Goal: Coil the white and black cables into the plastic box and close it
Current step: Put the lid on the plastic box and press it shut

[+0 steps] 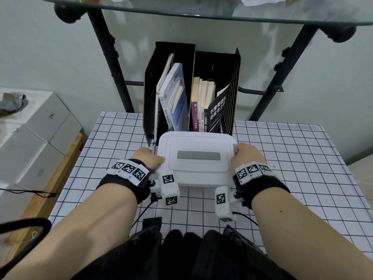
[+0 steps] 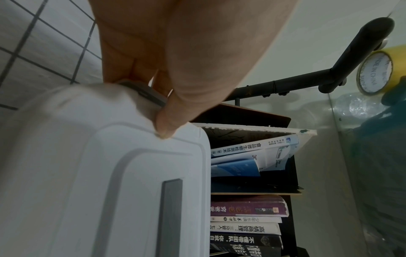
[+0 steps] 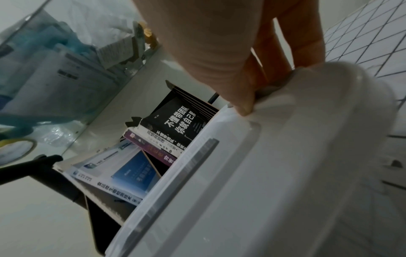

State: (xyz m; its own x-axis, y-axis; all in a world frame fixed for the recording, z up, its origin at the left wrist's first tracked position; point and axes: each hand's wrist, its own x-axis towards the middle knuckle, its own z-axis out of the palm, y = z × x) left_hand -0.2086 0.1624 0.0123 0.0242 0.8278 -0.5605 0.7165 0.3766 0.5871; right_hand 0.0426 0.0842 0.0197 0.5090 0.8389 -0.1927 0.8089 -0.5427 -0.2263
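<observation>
A white plastic box (image 1: 196,158) with its lid on sits in the middle of the gridded table, a grey strip across the lid top. My left hand (image 1: 150,158) grips the box's left side, thumb on the lid (image 2: 123,173) and fingers curled round a grey side latch (image 2: 145,93). On the other side my right hand (image 1: 247,154) grips the same way, thumb on the lid edge (image 3: 252,173) and fingers round the grey latch (image 3: 270,89). No white or black cable shows; the lid hides the inside of the box.
A black file holder (image 1: 191,93) full of books stands right behind the box. Black shelf legs (image 1: 109,57) and a glass shelf (image 1: 201,11) rise beyond it. White cartons (image 1: 34,138) lie left of the table. The white gridded tablecloth (image 1: 292,158) spreads to both sides.
</observation>
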